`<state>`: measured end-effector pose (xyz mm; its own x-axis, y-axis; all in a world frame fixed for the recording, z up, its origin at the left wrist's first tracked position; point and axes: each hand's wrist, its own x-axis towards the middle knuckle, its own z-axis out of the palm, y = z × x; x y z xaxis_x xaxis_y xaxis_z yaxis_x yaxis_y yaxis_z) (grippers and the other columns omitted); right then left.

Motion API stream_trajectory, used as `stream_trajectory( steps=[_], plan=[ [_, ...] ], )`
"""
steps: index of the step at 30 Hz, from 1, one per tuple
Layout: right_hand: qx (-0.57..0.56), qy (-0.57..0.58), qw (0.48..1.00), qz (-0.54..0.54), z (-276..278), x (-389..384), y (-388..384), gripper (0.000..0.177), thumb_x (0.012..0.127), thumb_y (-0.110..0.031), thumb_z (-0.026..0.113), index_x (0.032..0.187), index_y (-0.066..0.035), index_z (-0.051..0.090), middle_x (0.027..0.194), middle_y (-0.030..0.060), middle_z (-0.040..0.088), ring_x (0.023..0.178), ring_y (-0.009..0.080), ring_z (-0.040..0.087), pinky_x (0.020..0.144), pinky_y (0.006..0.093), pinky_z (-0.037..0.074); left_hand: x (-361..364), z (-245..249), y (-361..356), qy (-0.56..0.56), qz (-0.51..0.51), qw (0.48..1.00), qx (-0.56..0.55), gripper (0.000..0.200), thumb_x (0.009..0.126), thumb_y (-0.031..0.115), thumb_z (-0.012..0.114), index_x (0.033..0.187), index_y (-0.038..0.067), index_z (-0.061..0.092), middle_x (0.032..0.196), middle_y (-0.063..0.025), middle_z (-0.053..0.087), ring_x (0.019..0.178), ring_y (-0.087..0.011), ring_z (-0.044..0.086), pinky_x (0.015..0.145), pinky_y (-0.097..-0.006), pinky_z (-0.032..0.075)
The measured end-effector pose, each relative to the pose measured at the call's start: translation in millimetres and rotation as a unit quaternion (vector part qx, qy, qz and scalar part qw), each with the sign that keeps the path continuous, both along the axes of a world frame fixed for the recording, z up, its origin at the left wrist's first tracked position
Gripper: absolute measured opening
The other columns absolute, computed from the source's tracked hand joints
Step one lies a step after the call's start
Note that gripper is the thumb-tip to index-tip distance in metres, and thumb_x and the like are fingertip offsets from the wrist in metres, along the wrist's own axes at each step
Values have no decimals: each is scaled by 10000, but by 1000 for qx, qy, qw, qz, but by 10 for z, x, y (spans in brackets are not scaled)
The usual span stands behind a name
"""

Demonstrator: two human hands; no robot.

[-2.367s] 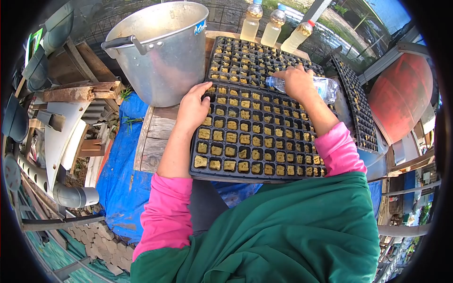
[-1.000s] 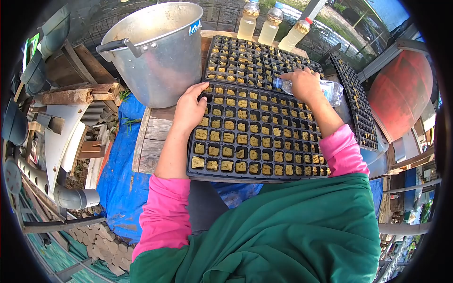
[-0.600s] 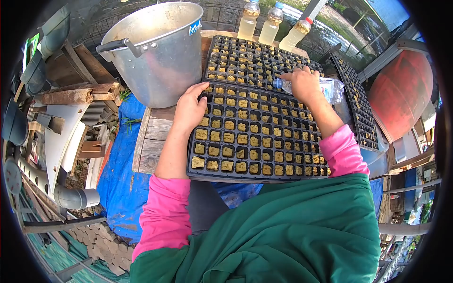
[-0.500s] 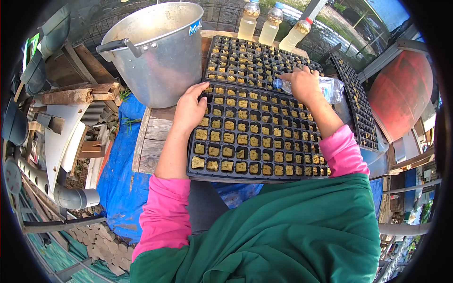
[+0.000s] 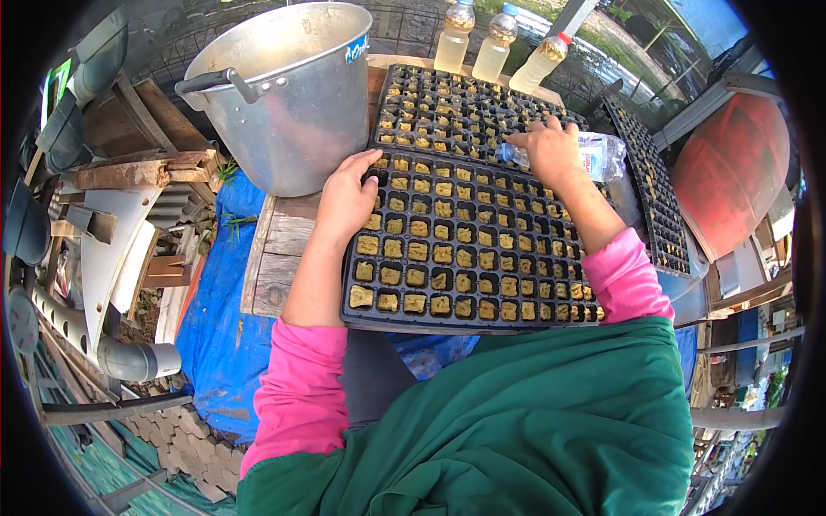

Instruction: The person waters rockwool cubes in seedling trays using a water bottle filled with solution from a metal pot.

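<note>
Bottle (image 5: 604, 158) in our R hand (image 5: 552, 155), fingers round it, by front tray (image 5: 404, 322); L hand (image 5: 348, 193), fingers extended, at its far-L corner.

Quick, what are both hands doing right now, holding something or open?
Left hand: open, resting at the left edge of the near black tray.
Right hand: closed, holding a clear plastic bottle.

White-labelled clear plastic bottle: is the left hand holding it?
No, the right hand holds the bottle, while the left hand touches the near black plastic tray.
</note>
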<state>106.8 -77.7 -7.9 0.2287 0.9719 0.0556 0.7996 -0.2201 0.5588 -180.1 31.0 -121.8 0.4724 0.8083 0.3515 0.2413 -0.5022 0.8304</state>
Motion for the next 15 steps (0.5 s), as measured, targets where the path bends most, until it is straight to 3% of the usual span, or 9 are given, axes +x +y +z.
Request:
stream_trajectory(
  steps=[5,7,13,15],
  plan=[
    [19,62,998,-12,24,74,-43,412,917,-117,545,1204,-377,686,1145,21,658,1149,255,563,984,561,401,-2,1,3,0,-2,1000,-8,404,859,-7,574,1260,29,615,1319,-156,599,1224,-318,567,1051,-363,434],
    [57,143,987,-39,50,109,-82,493,800,-117,698,1229,-360,676,1133,52,687,1118,271,609,941,539,456,-2,9,-3,1,-1,1000,-10,406,861,-5,573,1264,32,614,1323,-151,598,1226,-315,566,1053,-363,434],
    [35,271,954,-120,167,336,-171,490,794,-135,678,1217,-382,679,1214,46,677,1194,286,579,979,563,419,8,-30,14,-2,-2,1000,-11,413,863,-2,575,1272,41,613,1330,-140,596,1228,-310,566,1055,-358,433],
    [39,244,961,-123,175,313,-211,474,806,-134,664,1211,-379,683,1207,41,681,1188,282,580,983,556,417,5,-39,21,-3,-4,1000,-13,414,863,-1,576,1274,42,613,1330,-139,596,1229,-309,566,1055,-357,433]
  ],
)
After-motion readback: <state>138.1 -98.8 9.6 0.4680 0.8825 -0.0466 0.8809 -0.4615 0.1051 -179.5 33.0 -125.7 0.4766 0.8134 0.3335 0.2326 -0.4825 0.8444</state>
